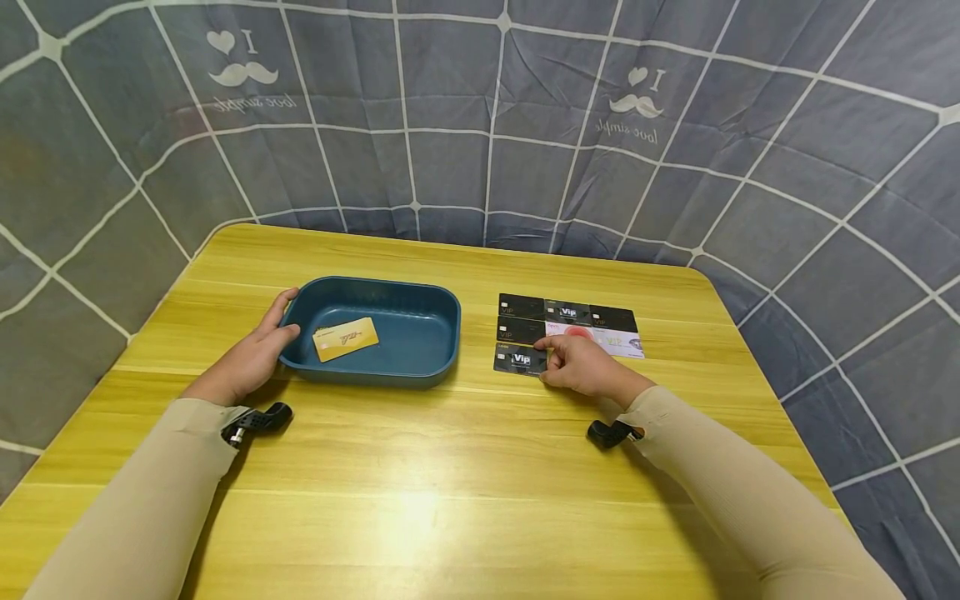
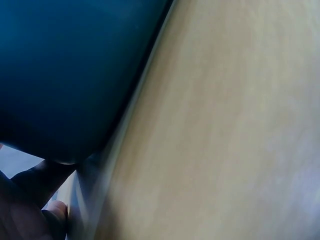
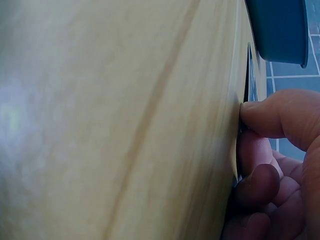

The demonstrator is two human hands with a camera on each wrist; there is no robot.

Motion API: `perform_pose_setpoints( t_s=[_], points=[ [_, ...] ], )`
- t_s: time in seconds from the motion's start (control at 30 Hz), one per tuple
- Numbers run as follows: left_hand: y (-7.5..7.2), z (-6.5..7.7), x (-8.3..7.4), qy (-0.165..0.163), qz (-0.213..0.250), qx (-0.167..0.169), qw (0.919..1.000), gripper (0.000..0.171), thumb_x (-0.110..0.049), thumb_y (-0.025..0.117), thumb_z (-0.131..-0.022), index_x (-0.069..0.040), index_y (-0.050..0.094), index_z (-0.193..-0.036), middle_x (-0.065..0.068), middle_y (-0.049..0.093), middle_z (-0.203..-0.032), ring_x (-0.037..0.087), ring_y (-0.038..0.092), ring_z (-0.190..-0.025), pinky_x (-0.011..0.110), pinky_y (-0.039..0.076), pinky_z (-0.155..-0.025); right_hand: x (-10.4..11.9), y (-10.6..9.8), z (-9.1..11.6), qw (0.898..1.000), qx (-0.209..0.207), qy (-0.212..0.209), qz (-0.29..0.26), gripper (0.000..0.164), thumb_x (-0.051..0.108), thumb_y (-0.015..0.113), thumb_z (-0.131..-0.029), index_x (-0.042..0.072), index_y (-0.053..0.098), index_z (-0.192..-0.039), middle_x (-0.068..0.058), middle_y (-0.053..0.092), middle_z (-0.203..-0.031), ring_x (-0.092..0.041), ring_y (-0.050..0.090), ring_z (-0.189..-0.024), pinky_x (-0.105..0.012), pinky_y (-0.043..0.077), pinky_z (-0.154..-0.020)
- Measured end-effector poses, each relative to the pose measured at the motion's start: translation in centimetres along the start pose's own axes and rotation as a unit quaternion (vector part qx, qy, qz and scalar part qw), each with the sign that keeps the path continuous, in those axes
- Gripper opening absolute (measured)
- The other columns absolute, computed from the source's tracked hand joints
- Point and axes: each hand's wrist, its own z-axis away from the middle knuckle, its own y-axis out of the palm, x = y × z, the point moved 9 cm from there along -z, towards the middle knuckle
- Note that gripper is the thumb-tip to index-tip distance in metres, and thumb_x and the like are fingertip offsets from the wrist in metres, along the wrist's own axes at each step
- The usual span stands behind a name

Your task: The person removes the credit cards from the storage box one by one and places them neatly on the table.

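At the left end of a dark teal tray, my left hand grips the rim, with its thumb at the near left corner. The tray's outer wall fills much of the left wrist view. Inside lies a gold card, with another edge showing under its left side. My right hand pinches the right edge of a black Vip card, the nearest of a block of cards. In the right wrist view the thumb and fingertips meet at the dark card's edge, which stands slightly off the table.
Behind the held card lie several more cards in rows: black VIP cards, a pink and red card partly under my hand, and a white VIP card. The wooden table ends at a grey checked cloth behind.
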Motion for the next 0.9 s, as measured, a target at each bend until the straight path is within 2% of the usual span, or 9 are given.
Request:
perform_pose_setpoints(
  t_s=[0.33,0.9],
  points=[
    [0.0,-0.15,0.27,0.004,0.0,0.0,1.0,0.066,-0.042,0.022,-0.115,-0.034,-0.016,-0.168,0.007,-0.024,-0.175,0.051,-0.016,-0.159,0.079,-0.003,-0.122,0.01,0.02,-0.03,1.0,-0.004,-0.006,0.015,0.051,0.01,0.077,-0.091,0.0,0.061,-0.138,0.004,0.057,-0.069,-0.01,0.046,-0.055,-0.023,0.034,-0.054],
    [0.06,-0.11,0.22,0.002,0.002,0.002,1.0,0.065,-0.04,0.021,-0.115,-0.034,-0.017,-0.168,0.01,-0.024,-0.175,0.053,-0.017,-0.159,0.08,-0.004,-0.121,-0.46,-0.02,0.14,1.0,-0.012,0.008,-0.003,0.047,0.008,0.074,-0.091,0.004,0.066,-0.137,0.001,0.06,-0.074,-0.012,0.047,-0.056,-0.024,0.035,-0.051]
  ],
)
